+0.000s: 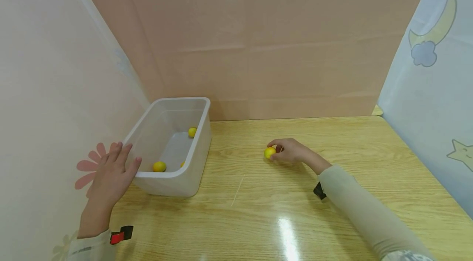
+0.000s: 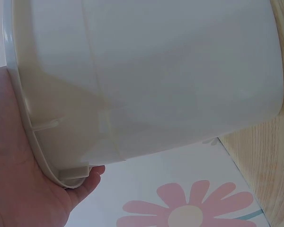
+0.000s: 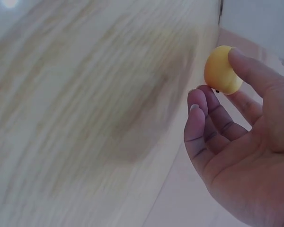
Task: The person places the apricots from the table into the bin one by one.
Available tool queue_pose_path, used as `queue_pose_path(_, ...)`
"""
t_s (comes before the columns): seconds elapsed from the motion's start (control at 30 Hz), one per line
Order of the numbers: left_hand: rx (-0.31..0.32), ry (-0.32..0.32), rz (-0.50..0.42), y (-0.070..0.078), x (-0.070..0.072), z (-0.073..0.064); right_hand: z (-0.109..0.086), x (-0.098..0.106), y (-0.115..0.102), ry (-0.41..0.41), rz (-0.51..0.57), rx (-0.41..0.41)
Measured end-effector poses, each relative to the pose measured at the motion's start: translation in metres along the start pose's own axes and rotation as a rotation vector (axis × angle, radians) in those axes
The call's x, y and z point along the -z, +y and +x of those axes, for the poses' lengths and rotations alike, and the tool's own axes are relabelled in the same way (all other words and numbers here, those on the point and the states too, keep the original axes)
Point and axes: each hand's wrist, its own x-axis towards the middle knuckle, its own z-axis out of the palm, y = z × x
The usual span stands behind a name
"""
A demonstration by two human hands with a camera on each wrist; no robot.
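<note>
With thumb and fingertips, my right hand (image 1: 292, 150) pinches a small yellow citrus fruit (image 1: 269, 153) close over the wooden table, right of the bin. The right wrist view shows the fruit (image 3: 222, 71) between thumb and index finger, a dark stem mark on its underside, the other fingers loosely bent. My left hand (image 1: 114, 172) rests at the near left corner of a white plastic bin (image 1: 201, 158), its fingers fairly straight in the head view. Seen from the left wrist, fingertips show beyond the corner of the bin's rim (image 2: 26, 113). Inside the bin lie yellow fruits (image 1: 159, 166), one mostly hidden behind the wall.
A wood-grain table (image 1: 236, 211) carries the bin at its left side. Behind stands a brown paper-like backdrop (image 1: 258, 47). Pale walls flank both sides, the left with a pink flower (image 1: 86, 165), the right with a moon (image 1: 439, 27) and a star.
</note>
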Motion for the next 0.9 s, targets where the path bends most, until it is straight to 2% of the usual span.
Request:
queue_pose_path(0.3,-0.012,0.007,0.0,0.0,0.0,-0.001,0.002,0.007,-0.011,0.012,-0.01,0.021)
queue_pose_path(0.53,-0.021,0.005,-0.005,0.0,0.001,-0.001,0.002,0.01,-0.023,0.032,-0.047,0.071)
queue_pose_path(0.9,-0.002,-0.009,0.001,0.0,0.001,-0.002,0.007,0.016,-0.046,0.042,-0.047,0.134)
